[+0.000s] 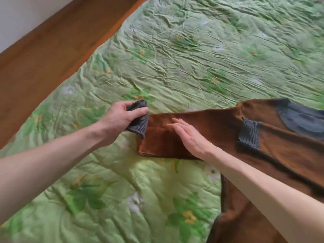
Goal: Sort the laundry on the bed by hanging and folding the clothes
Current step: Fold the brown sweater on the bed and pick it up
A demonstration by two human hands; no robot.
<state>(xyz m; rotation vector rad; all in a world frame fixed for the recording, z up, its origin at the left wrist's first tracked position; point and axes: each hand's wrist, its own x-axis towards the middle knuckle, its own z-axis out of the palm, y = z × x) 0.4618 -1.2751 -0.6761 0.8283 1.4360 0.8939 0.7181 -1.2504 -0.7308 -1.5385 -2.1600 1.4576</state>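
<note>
The brown sweater (pixel 263 137) lay on the bed (pixel 175 58), one sleeve (pixel 175 135) stretched out. The left hand (pixel 121 118) pinched its grey cuff (pixel 138 118), likely to fold it back, while the right hand (pixel 189 137) lay flat and open, pinning the sleeve.

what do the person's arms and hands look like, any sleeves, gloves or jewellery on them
Both forearms are bare as far as the picture shows, with no sleeve in view. The left hand and the right hand wear no gloves, and no rings, watch or bracelet show on the fingers or wrists. The nails look short and unpainted, though the right hand is slightly blurred.
</note>
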